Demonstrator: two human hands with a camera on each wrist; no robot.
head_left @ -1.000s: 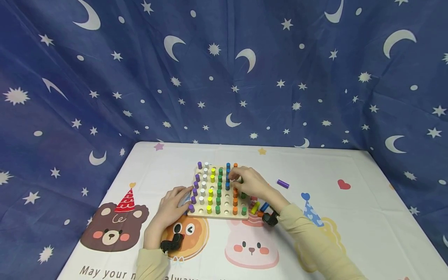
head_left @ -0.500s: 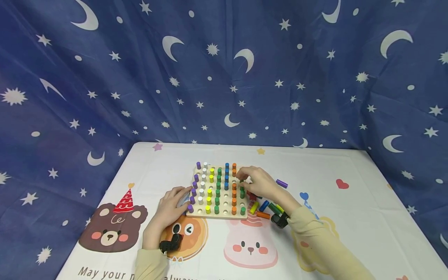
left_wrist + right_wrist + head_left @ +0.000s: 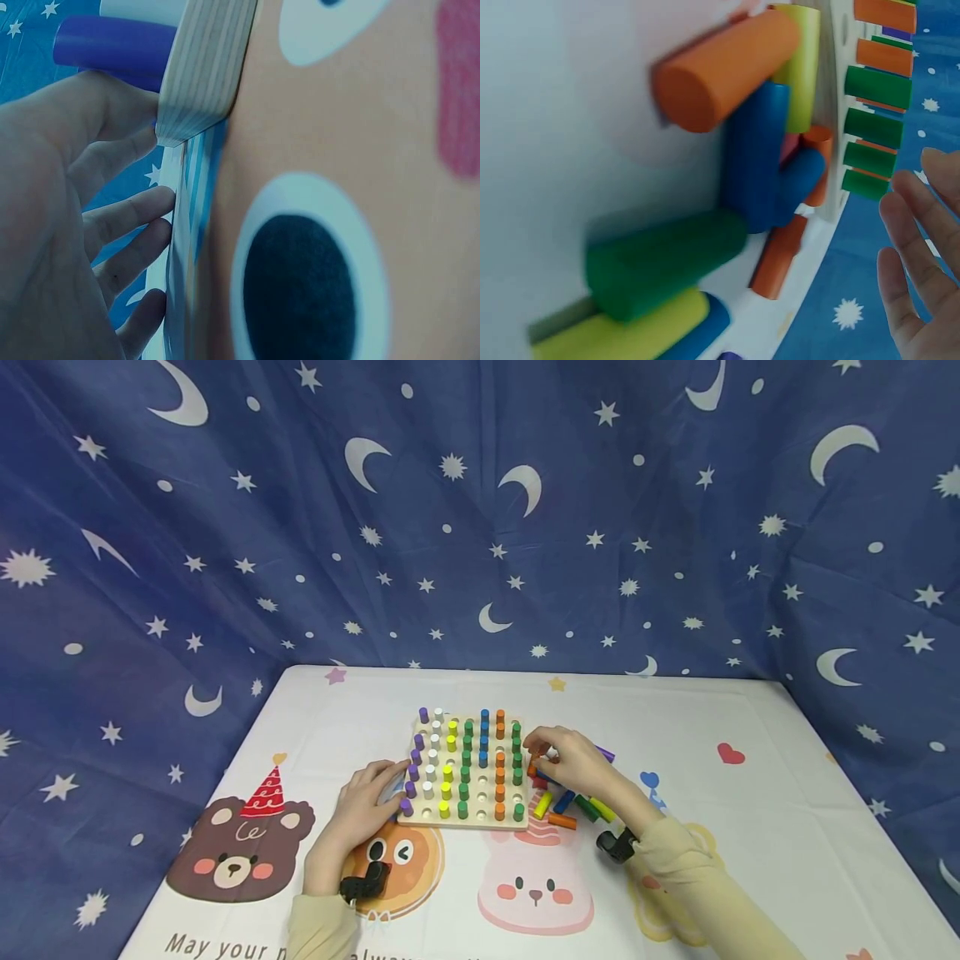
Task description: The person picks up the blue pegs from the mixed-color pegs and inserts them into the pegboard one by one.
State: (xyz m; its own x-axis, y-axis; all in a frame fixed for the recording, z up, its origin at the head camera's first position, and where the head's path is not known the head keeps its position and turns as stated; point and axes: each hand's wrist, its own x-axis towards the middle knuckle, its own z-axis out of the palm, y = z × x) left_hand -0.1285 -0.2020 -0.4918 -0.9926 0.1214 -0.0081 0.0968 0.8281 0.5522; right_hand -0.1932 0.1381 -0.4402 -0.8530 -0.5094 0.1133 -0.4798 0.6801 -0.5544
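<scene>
A wooden pegboard (image 3: 465,825) stands on the table with columns of purple, white, yellow, green, blue and orange pegs upright in it. At its left edge rests my left hand (image 3: 367,802). In the left wrist view, that hand (image 3: 52,202) has its thumb at the board's corner, beside a purple peg (image 3: 112,49), with the other fingers spread loosely. Right of the board, my right hand (image 3: 572,762) hovers over a heap of loose pegs. In the right wrist view, its fingers (image 3: 926,262) are extended and hold nothing, near several green pegs (image 3: 876,124) standing in the board.
Loose pegs lie beside the board's right side, among them an orange peg (image 3: 562,821), a yellow peg (image 3: 543,805) and a green peg (image 3: 587,808). A white printed tablecloth (image 3: 697,718) covers the table. A blue star-and-moon curtain (image 3: 450,568) hangs behind.
My right hand has moved right, from over the blue and orange columns, past the right-hand green column, to the loose pegs. My left hand stays at the board's left edge.
</scene>
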